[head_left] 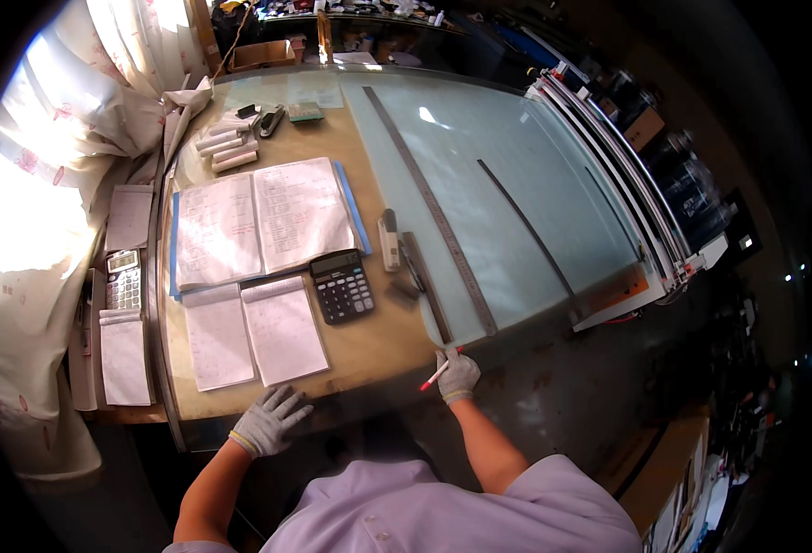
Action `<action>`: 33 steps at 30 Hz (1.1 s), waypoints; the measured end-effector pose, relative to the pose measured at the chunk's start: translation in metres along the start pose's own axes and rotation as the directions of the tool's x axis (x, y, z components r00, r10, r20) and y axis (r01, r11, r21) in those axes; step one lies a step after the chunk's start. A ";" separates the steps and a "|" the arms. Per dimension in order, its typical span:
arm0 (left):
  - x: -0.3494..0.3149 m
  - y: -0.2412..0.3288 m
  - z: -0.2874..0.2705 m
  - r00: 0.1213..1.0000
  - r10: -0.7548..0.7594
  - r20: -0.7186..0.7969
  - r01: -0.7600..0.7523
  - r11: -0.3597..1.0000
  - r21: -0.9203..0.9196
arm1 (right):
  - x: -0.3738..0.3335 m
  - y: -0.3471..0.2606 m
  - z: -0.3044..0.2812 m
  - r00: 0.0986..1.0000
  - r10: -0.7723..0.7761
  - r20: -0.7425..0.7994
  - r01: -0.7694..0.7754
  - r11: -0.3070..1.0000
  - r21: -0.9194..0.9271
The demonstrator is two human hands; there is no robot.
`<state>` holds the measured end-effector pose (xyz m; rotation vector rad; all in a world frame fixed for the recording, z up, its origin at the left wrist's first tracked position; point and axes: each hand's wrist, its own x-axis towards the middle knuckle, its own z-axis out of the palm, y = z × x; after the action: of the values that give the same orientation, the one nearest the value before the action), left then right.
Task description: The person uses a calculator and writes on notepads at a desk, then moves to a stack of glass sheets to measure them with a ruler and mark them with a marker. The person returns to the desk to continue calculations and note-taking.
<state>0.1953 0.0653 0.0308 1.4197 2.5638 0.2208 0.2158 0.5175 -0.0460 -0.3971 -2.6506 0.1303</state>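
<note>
My left hand (271,422), in a pale knit glove, rests at the table's front edge with its fingers spread and nothing in them. Just beyond its fingertips lie two handwritten notepads, the nearer one the right pad (286,334). My right hand (461,376), gloved the same way, is closed around a white marker pen with red ends (436,374) at the front corner of the glass. Between the hands and the open ledger (263,221) sits a black calculator (342,288). A stapler (389,241) and a short dark metal bar (424,288) lie beyond my right hand.
A long steel ruler (433,212) and a thin dark strip (527,228) lie across the pale glass sheet (461,138). White rails (613,175) border the table's right side. Paper rolls (229,147) lie at the back left, beside the curtain (32,230). A white calculator (124,279) is at far left.
</note>
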 end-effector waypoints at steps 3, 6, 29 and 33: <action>-0.002 0.000 0.001 1.000 -0.004 0.000 0.004 1.000 -0.006 | 0.000 -0.001 0.000 0.999 0.005 0.034 -0.003 0.999 -0.039; -0.001 -0.002 0.006 1.000 0.002 -0.007 -0.002 1.000 0.003 | -0.001 0.001 0.003 0.999 0.019 0.042 -0.016 0.998 -0.059; -0.002 0.003 -0.002 1.000 -0.004 -0.002 0.004 0.999 0.033 | 0.000 -0.003 -0.003 0.999 0.032 0.044 -0.031 0.999 -0.028; 0.000 0.003 0.002 0.999 -0.010 -0.048 0.010 1.000 0.006 | 0.000 -0.004 -0.004 0.997 0.041 0.072 -0.039 0.999 -0.026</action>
<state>0.1982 0.0669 0.0297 1.4208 2.6116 0.2480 0.2171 0.5139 -0.0418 -0.4620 -2.7191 0.1272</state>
